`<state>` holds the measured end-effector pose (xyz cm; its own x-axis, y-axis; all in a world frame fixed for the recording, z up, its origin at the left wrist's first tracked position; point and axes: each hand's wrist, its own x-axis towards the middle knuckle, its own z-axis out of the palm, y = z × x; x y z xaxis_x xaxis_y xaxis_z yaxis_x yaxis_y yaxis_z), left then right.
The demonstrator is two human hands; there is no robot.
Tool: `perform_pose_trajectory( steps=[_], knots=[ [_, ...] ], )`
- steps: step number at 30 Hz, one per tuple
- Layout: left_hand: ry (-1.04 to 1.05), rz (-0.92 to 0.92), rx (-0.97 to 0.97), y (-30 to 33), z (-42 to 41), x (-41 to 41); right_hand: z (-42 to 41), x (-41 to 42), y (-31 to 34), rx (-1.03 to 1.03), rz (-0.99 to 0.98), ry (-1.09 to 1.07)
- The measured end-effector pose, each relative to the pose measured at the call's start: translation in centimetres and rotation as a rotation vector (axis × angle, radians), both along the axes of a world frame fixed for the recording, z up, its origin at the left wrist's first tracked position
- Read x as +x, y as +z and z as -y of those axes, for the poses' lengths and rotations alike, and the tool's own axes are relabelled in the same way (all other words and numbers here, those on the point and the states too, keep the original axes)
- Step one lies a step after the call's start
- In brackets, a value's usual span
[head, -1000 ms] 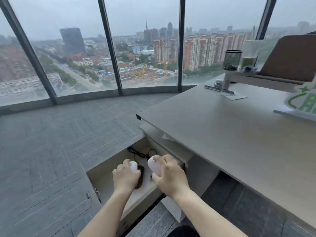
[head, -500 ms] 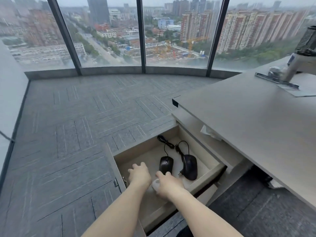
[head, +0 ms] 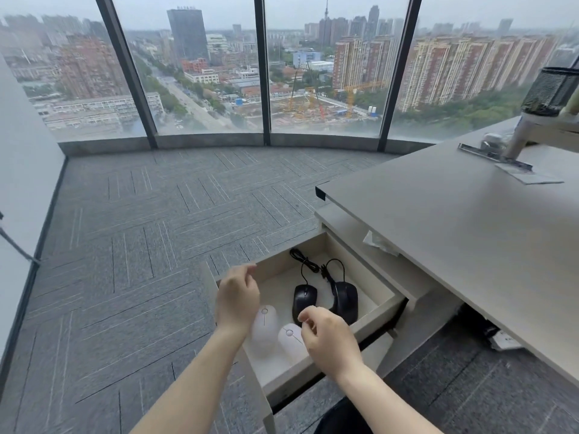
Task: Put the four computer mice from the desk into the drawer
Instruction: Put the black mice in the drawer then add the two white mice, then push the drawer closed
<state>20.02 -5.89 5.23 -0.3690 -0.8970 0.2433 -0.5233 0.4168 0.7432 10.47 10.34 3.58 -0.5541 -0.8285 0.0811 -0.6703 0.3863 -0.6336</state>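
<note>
High-rise office: desk, carpet tiles, glass wall.

Both hands let go, now up and empty: left hand, right hand. Two white mice now lie in drawer.

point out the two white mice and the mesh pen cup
left white mouse (head: 265, 321), head view, on its top by the wheel
right white mouse (head: 289, 339), head view, on its top
mesh pen cup (head: 550, 90), head view, on its side wall

Matt pale laminate on desk and drawer. Glossy black plastic mice, matt white ones. Rough grey carpet.
</note>
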Motion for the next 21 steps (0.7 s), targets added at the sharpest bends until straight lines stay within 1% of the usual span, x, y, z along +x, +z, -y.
perform_pose_trajectory(
  steps=[2,3,4,6,8,10,11,14,18,21],
  knots=[
    [0.109,-0.113,0.027,0.3,-0.5,2.3,-2.1,1.2,0.2,-0.109,0.026,-0.007],
    [0.176,-0.142,0.077,0.1,-0.7,3.4,-3.1,1.9,0.1,-0.143,0.055,-0.006],
    [0.246,-0.153,0.152,-0.7,-0.6,4.5,-3.9,2.6,-0.1,-0.165,0.092,0.003],
    [0.327,-0.131,0.376,-2.1,-0.8,6.5,-5.2,4.3,-0.9,-0.155,0.182,0.040],
    [0.304,-0.178,0.612,-3.5,-1.5,7.7,-6.1,5.9,-1.7,-0.100,0.260,0.093],
    [0.236,-0.316,0.796,-4.1,-3.0,8.1,-6.6,7.4,-2.4,-0.041,0.272,0.136],
    [0.198,-0.377,0.853,-4.1,-3.8,8.1,-6.7,8.1,-2.7,-0.013,0.256,0.150],
    [0.135,-0.434,0.898,-4.1,-5.4,7.7,-6.5,9.8,-3.5,0.064,0.184,0.144],
    [0.071,-0.466,0.930,-3.6,-6.1,6.9,-6.3,9.9,-4.0,0.077,0.186,0.018],
    [-0.003,-0.430,0.960,-3.3,-6.3,5.4,-6.6,8.5,-3.8,0.070,0.170,-0.036]
  ],
)
